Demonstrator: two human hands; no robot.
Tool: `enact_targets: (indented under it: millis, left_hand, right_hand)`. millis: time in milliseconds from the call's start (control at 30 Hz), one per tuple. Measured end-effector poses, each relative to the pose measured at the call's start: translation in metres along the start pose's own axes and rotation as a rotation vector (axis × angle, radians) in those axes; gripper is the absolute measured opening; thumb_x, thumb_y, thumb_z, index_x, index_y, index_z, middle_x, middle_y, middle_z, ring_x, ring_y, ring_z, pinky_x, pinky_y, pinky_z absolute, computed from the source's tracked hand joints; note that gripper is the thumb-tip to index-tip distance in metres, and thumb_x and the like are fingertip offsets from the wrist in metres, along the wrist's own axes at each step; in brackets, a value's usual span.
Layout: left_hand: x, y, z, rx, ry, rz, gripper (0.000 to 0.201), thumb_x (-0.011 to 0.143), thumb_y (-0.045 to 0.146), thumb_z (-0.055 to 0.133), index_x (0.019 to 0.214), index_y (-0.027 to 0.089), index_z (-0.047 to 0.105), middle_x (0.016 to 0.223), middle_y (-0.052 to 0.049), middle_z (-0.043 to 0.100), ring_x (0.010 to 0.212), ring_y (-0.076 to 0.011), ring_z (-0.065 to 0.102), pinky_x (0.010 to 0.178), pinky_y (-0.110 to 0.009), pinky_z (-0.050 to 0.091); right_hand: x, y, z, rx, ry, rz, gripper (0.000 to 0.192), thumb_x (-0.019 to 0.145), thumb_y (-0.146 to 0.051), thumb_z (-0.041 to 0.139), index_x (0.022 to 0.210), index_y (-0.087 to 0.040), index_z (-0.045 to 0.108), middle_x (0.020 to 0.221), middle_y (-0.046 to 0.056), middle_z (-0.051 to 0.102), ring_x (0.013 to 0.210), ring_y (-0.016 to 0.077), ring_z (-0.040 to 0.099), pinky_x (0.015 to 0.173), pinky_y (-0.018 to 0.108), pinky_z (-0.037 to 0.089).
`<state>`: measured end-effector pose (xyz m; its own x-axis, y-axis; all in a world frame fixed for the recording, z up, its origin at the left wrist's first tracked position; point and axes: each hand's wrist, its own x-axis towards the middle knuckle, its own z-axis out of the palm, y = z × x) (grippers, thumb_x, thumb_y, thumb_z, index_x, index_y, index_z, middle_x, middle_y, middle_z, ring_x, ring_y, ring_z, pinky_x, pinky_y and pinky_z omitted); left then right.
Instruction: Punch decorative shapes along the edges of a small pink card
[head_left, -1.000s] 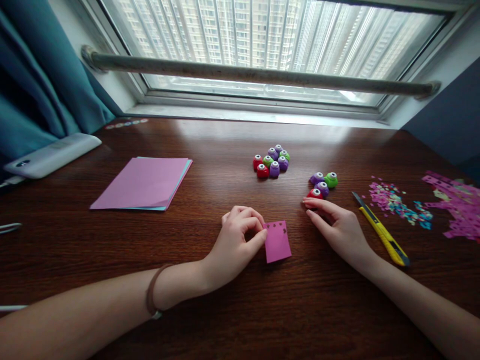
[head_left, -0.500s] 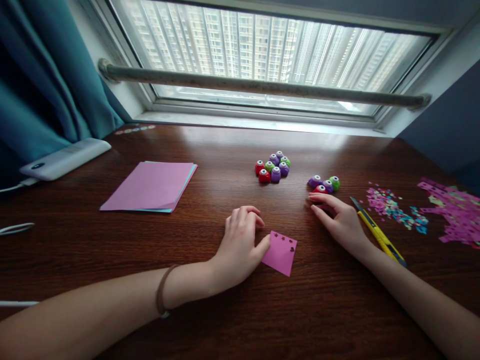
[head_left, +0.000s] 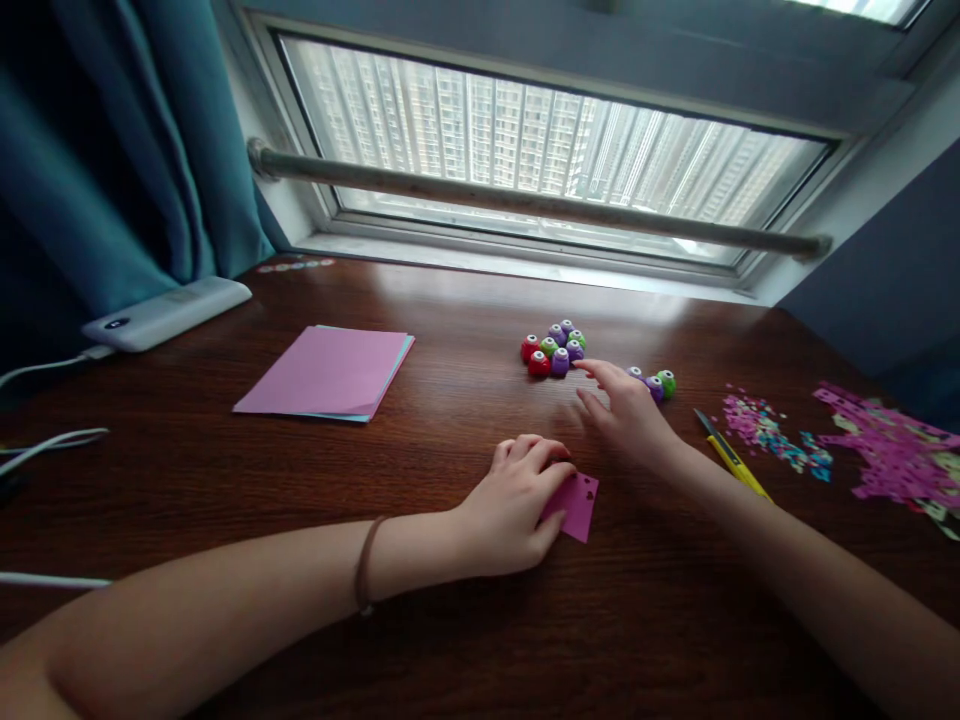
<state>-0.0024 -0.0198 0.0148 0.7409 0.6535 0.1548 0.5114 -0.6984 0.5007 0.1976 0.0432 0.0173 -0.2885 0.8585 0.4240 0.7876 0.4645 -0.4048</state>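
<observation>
The left hand (head_left: 525, 495) lies on the table (head_left: 450, 620), fingers curled loosely over the near edge of a small pink card (head_left: 577, 503), pressing it flat rather than pinching it; the card's far corner shows a few punched holes and pokes out to the right of the fingertips. The right hand (head_left: 626, 410) reaches forward and a little across, just beyond the left hand, with fingers spread open and empty, the index fingertip close to a cluster of punches (head_left: 553, 350) in red, green and purple; whether it touches the nearest one cannot be told. A second, smaller group of punches (head_left: 658, 383) sits just right of the right hand's knuckles, partly hidden by them. A yellow knife (head_left: 727, 455) lies beside the right wrist, on its outer side. Farther right of it are scattered confetti (head_left: 772, 432) and pink scraps (head_left: 892, 455). Well left of the left hand rests a stack of paper (head_left: 326, 372), pink on top, and beyond that a white device (head_left: 169, 312) with a cable (head_left: 45, 445).
</observation>
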Motion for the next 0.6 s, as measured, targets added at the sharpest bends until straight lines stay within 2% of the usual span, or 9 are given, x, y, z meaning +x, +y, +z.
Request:
enact_targets:
  millis: [100,200,433,500,600]
  left_hand:
    - [-0.002,-0.001,0.004,0.014,0.041,-0.032,0.039,0.076,0.024,0.051,0.114,0.017,0.05,0.126,-0.011,0.042,0.118,-0.0259,0.033,0.101,-0.043,0.029]
    - [-0.003,-0.002,0.007,0.036,0.076,-0.081,0.037,0.077,0.027,0.051,0.111,0.015,0.05,0.127,-0.012,0.041,0.119,-0.0267,0.032,0.101,-0.044,0.03]
    - [-0.002,-0.004,0.009,0.066,0.114,-0.128,0.034,0.078,0.03,0.051,0.109,0.016,0.05,0.125,-0.012,0.042,0.117,-0.0269,0.033,0.1,-0.046,0.032]
    - [-0.002,-0.005,0.01,0.068,0.117,-0.133,0.034,0.078,0.031,0.052,0.109,0.015,0.051,0.124,-0.012,0.042,0.117,-0.0269,0.033,0.099,-0.046,0.033]
    - [-0.002,-0.006,0.01,0.076,0.118,-0.131,0.035,0.079,0.032,0.053,0.11,0.016,0.051,0.124,-0.012,0.043,0.116,-0.0266,0.034,0.098,-0.046,0.034]
  right_hand:
    - [0.023,0.001,0.016,-0.099,-0.009,-0.011,0.039,0.082,-0.014,0.047,0.121,-0.01,0.049,0.12,0.013,0.053,0.107,0.0266,0.046,0.094,0.041,0.039]
    - [0.033,0.0,0.027,-0.173,-0.004,0.011,0.033,0.081,-0.016,0.049,0.113,-0.012,0.054,0.115,0.014,0.054,0.098,0.0284,0.047,0.09,0.043,0.041]
    - [0.028,-0.006,0.031,-0.212,0.04,0.103,0.012,0.08,-0.02,0.05,0.088,-0.015,0.056,0.1,0.013,0.049,0.081,0.0242,0.05,0.079,0.041,0.045]
    - [0.025,-0.004,0.031,-0.184,0.04,0.12,0.011,0.077,-0.017,0.053,0.088,-0.015,0.055,0.098,0.012,0.047,0.079,0.0227,0.051,0.078,0.039,0.045]
    - [0.018,0.004,0.028,-0.118,0.039,0.129,0.02,0.075,-0.013,0.053,0.095,-0.015,0.052,0.097,0.01,0.047,0.081,0.0211,0.053,0.079,0.036,0.046]
